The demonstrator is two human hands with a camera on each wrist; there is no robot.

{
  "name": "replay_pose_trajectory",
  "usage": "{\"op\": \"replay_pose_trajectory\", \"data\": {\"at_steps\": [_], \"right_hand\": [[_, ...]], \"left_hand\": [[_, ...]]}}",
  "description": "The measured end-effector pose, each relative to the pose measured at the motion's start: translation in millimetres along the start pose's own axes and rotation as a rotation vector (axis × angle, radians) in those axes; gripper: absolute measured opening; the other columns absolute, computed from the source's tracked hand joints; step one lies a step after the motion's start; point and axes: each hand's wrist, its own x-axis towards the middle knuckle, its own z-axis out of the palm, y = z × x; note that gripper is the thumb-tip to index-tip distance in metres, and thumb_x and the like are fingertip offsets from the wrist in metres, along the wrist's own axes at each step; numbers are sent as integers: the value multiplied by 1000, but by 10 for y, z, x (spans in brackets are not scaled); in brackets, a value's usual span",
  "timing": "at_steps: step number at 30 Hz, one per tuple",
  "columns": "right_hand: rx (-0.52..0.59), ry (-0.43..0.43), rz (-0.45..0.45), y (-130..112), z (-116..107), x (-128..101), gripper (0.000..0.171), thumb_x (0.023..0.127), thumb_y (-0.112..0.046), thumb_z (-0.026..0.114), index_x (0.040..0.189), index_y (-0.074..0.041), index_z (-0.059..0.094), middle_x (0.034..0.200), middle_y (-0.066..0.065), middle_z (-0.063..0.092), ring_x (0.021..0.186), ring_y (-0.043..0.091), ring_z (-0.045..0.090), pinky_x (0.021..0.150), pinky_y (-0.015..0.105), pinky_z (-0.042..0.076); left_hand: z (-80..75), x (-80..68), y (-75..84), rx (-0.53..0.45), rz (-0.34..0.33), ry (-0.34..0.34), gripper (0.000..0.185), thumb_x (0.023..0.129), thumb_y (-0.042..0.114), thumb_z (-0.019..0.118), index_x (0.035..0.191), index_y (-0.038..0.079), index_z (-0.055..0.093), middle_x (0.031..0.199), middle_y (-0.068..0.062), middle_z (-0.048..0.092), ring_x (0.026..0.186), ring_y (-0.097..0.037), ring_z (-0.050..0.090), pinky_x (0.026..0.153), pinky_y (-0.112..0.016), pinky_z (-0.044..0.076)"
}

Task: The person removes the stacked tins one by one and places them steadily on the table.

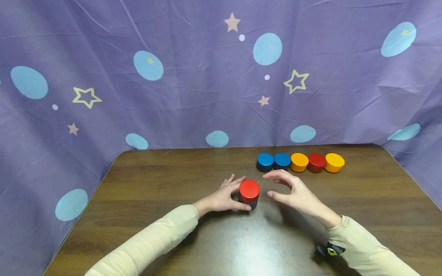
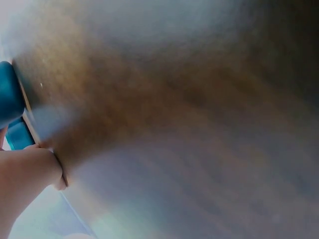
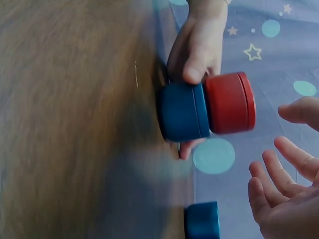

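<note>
Red on blue: 1 red round tin sits stacked on 1 blue round tin, near the middle of the dark wood-grain tabletop. Your left hand has its grip closed around the lower tin, thumb in front, fingers behind. Your right hand hovers just beside the stack, its grip open, fingers loosely curved, touching nothing. Behind it, a row of 5 round tins lies touching side by side: 2 blue, 1 orange, 1 red, 1 orange. Purple cloth with stars and pale-blue dots hangs behind the tabletop. Only the right wrist view shows the blue tin clearly; the left wrist view is mostly blurred wood.
</note>
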Motion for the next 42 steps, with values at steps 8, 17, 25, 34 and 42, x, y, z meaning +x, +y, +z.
{"op": "replay_pose_trajectory", "data": {"at_steps": [8, 17, 25, 34, 42], "right_hand": [[80, -69, 61, 10, 150, 45, 53, 84, -5, 74, 132, -6, 53, 129, 5, 57, 118, 30, 54, 100, 39, 42], [126, -95, 119, 3, 297, 95, 62, 83, -11, 76, 138, -4, 48, 137, 13, 52, 121, 29, 53, 101, 51, 39], [139, -77, 135, -12, 379, 132, 59, 83, -11, 77, 136, -3, 51, 134, 11, 54, 119, 27, 54, 100, 49, 40], [97, -41, 115, 2, 393, 136, 54, 82, -11, 78, 130, -2, 56, 127, 9, 58, 111, 24, 58, 97, 43, 45], [101, -11, 168, -19, 343, 123, 54, 80, -13, 80, 128, -4, 59, 123, 4, 61, 104, 19, 61, 94, 33, 47]], "left_hand": [[4, 4, -28, 8, 6, -1, 68, 80, 30, 80, 140, 18, 52, 155, -12, 27, 144, -40, 3, 112, -57, 0], [-4, -19, -21, 13, -1, -1, 70, 80, 33, 80, 142, 20, 50, 155, -11, 27, 144, -40, 2, 112, -56, -1], [13, -23, -24, 21, 15, 4, 74, 80, 33, 80, 144, 18, 46, 155, -9, 27, 143, -41, 2, 112, -57, 0], [-4, -23, -3, 32, -1, -10, 74, 81, 33, 79, 146, 19, 45, 156, -10, 25, 144, -40, 1, 112, -56, -2], [-17, -11, 9, 33, 4, -23, 71, 82, 33, 78, 144, 19, 46, 156, -12, 25, 143, -41, 0, 111, -57, -2]]}}
